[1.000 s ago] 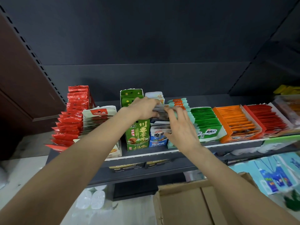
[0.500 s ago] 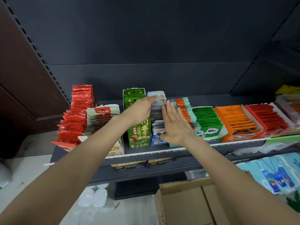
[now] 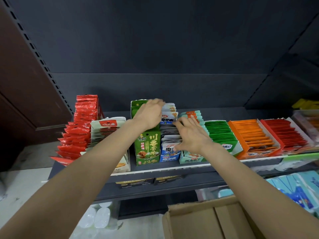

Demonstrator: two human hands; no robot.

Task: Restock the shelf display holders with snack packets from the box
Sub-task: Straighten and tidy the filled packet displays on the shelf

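Hands have shifted: left hand (image 3: 149,113) now grips rear blue-white packets (image 3: 170,118), right hand (image 3: 190,135) presses flat on the row; straightening nears completion.

Two bare forearms enter from the bottom corners, both uncovered along their whole visible length: no sleeve, cuff or glove shows anywhere on them. The left hand (image 3: 149,113) is bare, with no ring, watch or band at the wrist; its fingertips are smeared by motion blur, so the nails cannot be made out. The right hand (image 3: 191,135) is likewise bare, wrist plain, fingers slim and unadorned, knuckles and tendons faintly ridged across the back. Both arms look smooth, with no marks, tattoos or plasters visible. Nothing else of the person's body or clothing appears in view
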